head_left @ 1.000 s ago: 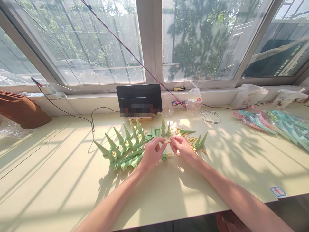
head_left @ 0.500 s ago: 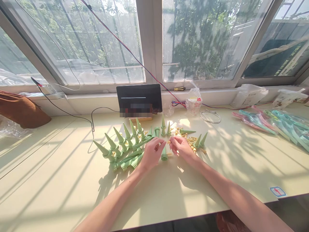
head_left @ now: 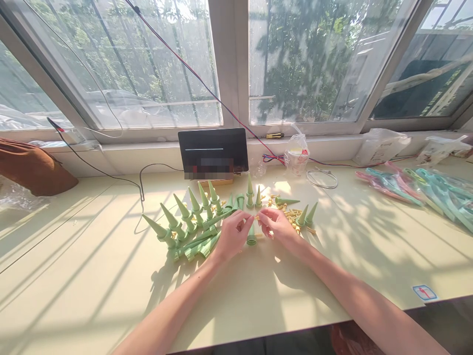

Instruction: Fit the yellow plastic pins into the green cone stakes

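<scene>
My left hand [head_left: 233, 233] and my right hand [head_left: 278, 227] meet over the table, fingertips pinched. Between them is a small yellow plastic piece [head_left: 256, 217], held from both sides and partly hidden by the fingers. Just below lies a green tube [head_left: 252, 240], its round open end towards me. To the left of my left hand, several green cone-topped spikes [head_left: 187, 213] stand in a slanting row, with loose green tubes [head_left: 199, 246] lying in front. Beside my right hand is a pile of small yellow pieces [head_left: 293, 217], with two green cones [head_left: 307, 215] at its edge.
A dark-screened tablet [head_left: 213, 153] leans at the back, its cable running left. A wrapped cup [head_left: 296, 157] and a coiled white cable [head_left: 322, 178] sit behind the pile. Bagged pink and teal plastic items [head_left: 436, 195] lie far right; a brown bag [head_left: 35, 167] is far left.
My right hand has shifted slightly left, bringing its fingertips closer to the left ones around the small yellow piece. My left hand and the green parts look unmoved.
</scene>
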The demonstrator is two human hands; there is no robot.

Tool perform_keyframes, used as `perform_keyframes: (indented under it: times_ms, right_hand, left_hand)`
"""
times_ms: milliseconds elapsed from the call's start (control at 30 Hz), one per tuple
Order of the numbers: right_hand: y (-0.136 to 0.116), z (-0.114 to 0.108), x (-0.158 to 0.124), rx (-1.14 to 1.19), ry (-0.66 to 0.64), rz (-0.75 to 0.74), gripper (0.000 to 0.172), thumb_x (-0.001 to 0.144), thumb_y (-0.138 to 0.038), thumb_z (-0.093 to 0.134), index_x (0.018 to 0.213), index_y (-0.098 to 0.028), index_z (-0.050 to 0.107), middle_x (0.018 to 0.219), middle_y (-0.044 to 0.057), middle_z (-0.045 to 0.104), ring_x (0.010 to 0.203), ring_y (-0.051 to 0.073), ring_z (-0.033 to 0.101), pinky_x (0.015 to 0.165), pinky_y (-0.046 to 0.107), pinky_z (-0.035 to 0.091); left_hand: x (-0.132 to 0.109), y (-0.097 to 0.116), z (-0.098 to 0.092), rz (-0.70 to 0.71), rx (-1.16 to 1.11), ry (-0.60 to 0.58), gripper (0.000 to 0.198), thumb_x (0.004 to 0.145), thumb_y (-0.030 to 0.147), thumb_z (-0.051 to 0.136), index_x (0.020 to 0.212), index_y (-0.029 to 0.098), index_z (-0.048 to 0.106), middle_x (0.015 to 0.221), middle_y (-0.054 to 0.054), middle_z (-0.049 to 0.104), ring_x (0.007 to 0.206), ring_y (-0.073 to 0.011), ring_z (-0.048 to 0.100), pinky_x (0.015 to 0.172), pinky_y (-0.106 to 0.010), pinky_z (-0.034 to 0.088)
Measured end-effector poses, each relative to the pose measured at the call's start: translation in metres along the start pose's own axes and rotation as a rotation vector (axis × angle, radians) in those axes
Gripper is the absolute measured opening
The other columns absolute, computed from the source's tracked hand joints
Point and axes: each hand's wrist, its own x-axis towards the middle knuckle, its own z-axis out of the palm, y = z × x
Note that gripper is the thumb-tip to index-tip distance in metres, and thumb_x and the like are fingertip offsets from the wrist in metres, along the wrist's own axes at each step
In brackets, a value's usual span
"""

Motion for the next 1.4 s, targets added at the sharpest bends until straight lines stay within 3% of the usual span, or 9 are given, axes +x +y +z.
perform_keyframes:
  times_ms: [400, 767, 1033, 1400]
  right_hand:
    - [0.005, 0.002, 0.002, -0.006, -0.002, 0.019, 0.051, 0.088, -0.064, 0.055, 0.064, -0.019, 0.047, 0.053, -0.005, 0.044, 0.039, 0.007, 0.038, 0.041, 0.022, 0.027]
    - [0.003, 0.0, 0.0, 0.008, -0.032, 0.017, 0.043, 0.086, -0.059, 0.061, 0.074, -0.018, 0.058, 0.065, -0.002, 0.054, 0.044, 0.007, 0.044, 0.043, 0.023, 0.031]
    - [-0.006, 0.001, 0.0, 0.183, 0.021, 0.113, 0.046, 0.078, -0.061, 0.068, 0.07, -0.018, 0.052, 0.065, -0.005, 0.047, 0.045, 0.005, 0.037, 0.044, 0.023, 0.025]
    - [-0.003, -0.005, 0.003, 0.333, -0.001, 0.13, 0.041, 0.076, -0.058, 0.072, 0.081, -0.018, 0.06, 0.07, -0.003, 0.046, 0.049, 0.006, 0.034, 0.047, 0.023, 0.02]
  left_hand:
    - [-0.001, -0.005, 0.002, 0.027, 0.022, -0.004, 0.032, 0.096, 0.037, 0.048, 0.072, 0.018, 0.057, 0.068, 0.001, 0.046, 0.056, -0.0101, 0.037, 0.053, -0.024, 0.031]
    - [-0.001, -0.004, 0.002, 0.011, 0.011, -0.007, 0.033, 0.096, 0.038, 0.048, 0.072, 0.018, 0.056, 0.068, 0.001, 0.049, 0.056, -0.0098, 0.04, 0.052, -0.024, 0.033]
    - [0.0, -0.002, 0.001, -0.006, 0.004, -0.009, 0.037, 0.097, 0.041, 0.046, 0.069, 0.018, 0.056, 0.066, 0.0, 0.048, 0.053, -0.0098, 0.039, 0.049, -0.024, 0.032]
    - [0.001, -0.006, 0.002, 0.013, 0.034, -0.008, 0.037, 0.097, 0.04, 0.046, 0.07, 0.018, 0.059, 0.065, 0.001, 0.05, 0.054, -0.0102, 0.04, 0.052, -0.024, 0.033]
